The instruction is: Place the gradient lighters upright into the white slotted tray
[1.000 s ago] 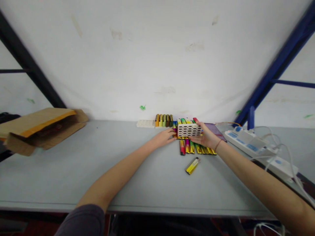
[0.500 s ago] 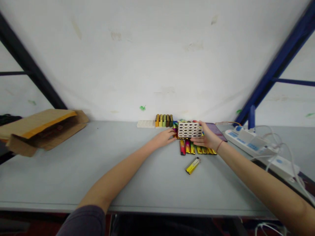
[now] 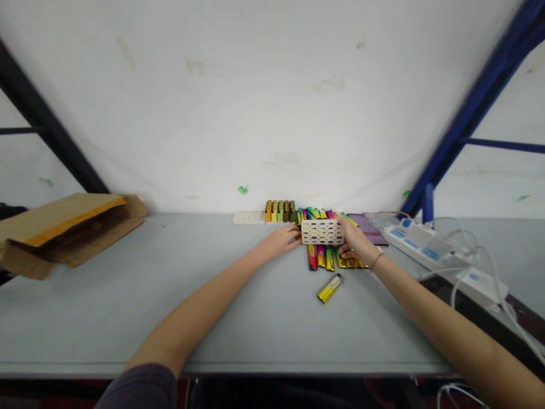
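A: Where is the rack [image 3: 322,232] relative to your right hand [image 3: 355,241]?

B: It's just to the left of your palm, its right end in your grasp and its holed white face turned toward you.

A: How is that hand set?

B: You're pinching the rack's right end, thumb at the top corner and fingers lower down by the bottom edge.

A: And your left hand [image 3: 281,240]?

B: It's at the rack's left end, fingers stretched toward it and slightly bent. The tips are partly hidden, so you can't tell from here whether they grip anything.

A: What lies around the rack?

B: You have back lighters [image 3: 313,213] showing beyond its top edge and front lighters [image 3: 330,258] in a row below it, some by your right fingers. Nearer you, a loose lighter [image 3: 330,288] lies slanted on the surface [image 3: 255,318].

A: Anything past your left fingertips?

B: Yes, upright lighters [image 3: 280,211] packed in rows near the wall [image 3: 272,102], with a flat white tray [image 3: 249,217] just left of them.
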Demonstrator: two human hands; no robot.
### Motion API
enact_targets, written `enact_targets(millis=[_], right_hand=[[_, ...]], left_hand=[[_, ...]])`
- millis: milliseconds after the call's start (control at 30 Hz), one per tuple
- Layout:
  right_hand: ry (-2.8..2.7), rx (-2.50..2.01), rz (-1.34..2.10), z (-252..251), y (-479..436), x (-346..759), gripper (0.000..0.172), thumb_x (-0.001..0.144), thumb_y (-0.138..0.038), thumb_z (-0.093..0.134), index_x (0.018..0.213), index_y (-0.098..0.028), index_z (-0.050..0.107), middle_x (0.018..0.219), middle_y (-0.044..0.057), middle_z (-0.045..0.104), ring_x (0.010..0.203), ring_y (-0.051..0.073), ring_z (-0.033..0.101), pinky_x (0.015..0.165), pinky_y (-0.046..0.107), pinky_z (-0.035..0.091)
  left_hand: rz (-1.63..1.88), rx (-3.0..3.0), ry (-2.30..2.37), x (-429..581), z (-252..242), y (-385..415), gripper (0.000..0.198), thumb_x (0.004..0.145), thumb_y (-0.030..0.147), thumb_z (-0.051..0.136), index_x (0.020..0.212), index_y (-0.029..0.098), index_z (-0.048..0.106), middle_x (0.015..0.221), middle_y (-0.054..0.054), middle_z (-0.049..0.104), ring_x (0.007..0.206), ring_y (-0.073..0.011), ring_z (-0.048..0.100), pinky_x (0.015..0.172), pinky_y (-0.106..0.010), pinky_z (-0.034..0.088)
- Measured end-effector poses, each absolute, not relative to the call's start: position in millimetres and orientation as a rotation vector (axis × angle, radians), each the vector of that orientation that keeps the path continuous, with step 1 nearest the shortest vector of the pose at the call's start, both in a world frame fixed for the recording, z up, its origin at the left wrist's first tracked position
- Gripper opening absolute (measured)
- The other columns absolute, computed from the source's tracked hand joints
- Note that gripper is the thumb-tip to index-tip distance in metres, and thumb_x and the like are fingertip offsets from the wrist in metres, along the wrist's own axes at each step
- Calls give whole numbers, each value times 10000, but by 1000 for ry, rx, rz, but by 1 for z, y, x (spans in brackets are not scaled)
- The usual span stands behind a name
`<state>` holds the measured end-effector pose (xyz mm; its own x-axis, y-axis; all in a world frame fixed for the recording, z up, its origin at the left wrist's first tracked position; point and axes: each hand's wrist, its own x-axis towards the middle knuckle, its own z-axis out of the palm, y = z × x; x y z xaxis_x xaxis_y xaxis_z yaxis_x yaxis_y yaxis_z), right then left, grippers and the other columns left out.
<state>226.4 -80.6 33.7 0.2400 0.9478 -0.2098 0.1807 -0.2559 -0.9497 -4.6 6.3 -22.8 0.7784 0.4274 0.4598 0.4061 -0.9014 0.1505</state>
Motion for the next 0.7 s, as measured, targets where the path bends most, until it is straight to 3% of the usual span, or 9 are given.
enact_targets(millis=[200, 333, 433, 533, 700], right_hand=[[-1324, -1729, 927, 24, -78, 229, 769, 836, -780, 266, 1182, -167, 575, 653, 61, 603, 405, 163, 490, 421, 313, 420], [-1601, -1753, 631, 21, -78, 234, 741, 906, -700, 164, 1140, -169, 625, 729, 87, 671, 553, 210, 604, 615, 336, 482], [-1789, -1875, 422, 29, -76, 247, 770, 931, -655, 116, 962, -161, 706, 759, 132, 697, 766, 263, 669, 763, 336, 469], [-1736, -2097, 206, 41, -63, 272, 845, 953, -586, 41, 769, -137, 733, 793, 195, 706, 868, 289, 675, 806, 337, 453], [-1759, -2382, -144, 44, -25, 304, 503, 936, -430, 368, 978, -98, 744, 1059, 224, 693, 997, 293, 659, 802, 320, 469]], left_hand=[[773, 2906, 685, -6, -23, 7, 176, 954, 223, 543, 1097, 148, 614, 1199, -116, 594, 1104, -220, 587, 987, -359, 472], [788, 2901, 674, -6, -24, 8, 185, 951, 222, 545, 1111, 160, 613, 1205, -108, 595, 1116, -217, 582, 993, -360, 468], [779, 2909, 687, -6, -23, 7, 180, 948, 220, 548, 1094, 147, 622, 1184, -116, 605, 1100, -223, 591, 983, -361, 477], [772, 2914, 704, -7, -22, 5, 183, 943, 211, 554, 1090, 128, 624, 1169, -128, 613, 1084, -227, 601, 975, -361, 486], [773, 2913, 721, -7, -23, 6, 192, 941, 212, 559, 1101, 126, 620, 1178, -132, 613, 1092, -227, 600, 980, -364, 487]])
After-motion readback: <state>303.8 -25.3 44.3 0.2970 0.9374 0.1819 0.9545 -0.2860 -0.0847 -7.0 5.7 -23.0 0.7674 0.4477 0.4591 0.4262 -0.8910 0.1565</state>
